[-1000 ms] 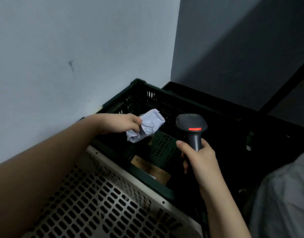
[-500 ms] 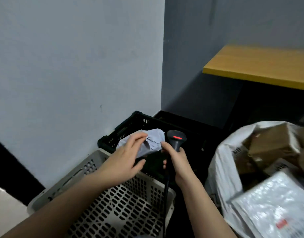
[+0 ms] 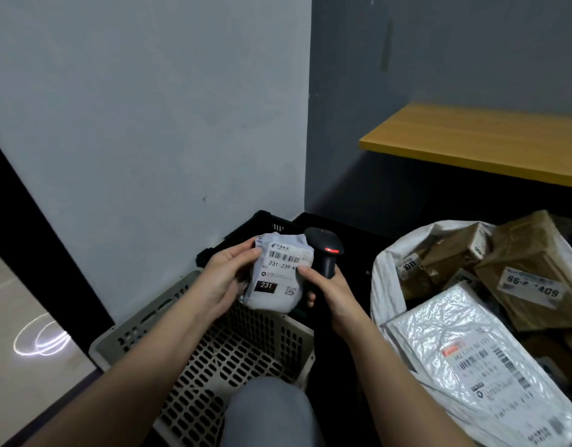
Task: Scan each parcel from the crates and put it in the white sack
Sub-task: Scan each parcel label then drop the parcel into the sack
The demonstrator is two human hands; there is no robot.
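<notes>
A small grey soft parcel (image 3: 276, 279) with a white barcode label faces me, held above the beige perforated crate (image 3: 239, 353). My left hand (image 3: 225, 279) grips the parcel's left edge. My right hand (image 3: 326, 293) holds the black handheld scanner (image 3: 325, 251) by its handle, its red light lit, and its thumb presses the parcel's right edge. The white sack (image 3: 386, 285) stands at the right, full of brown boxes and a silver-grey mailer (image 3: 471, 353). A black crate (image 3: 262, 225) sits behind the beige one, against the wall.
A second black crate (image 3: 349, 227) lies in the corner, dark inside. A wooden shelf (image 3: 478, 140) juts out above the sack at the right. A pale wall is close on the left. My knee (image 3: 268, 411) is at the bottom over the beige crate.
The parcel came up out of the black crate towards me and turned label side up. My right hand brought the scanner beside it, thumb on its edge. The view swung right, showing the sack.
</notes>
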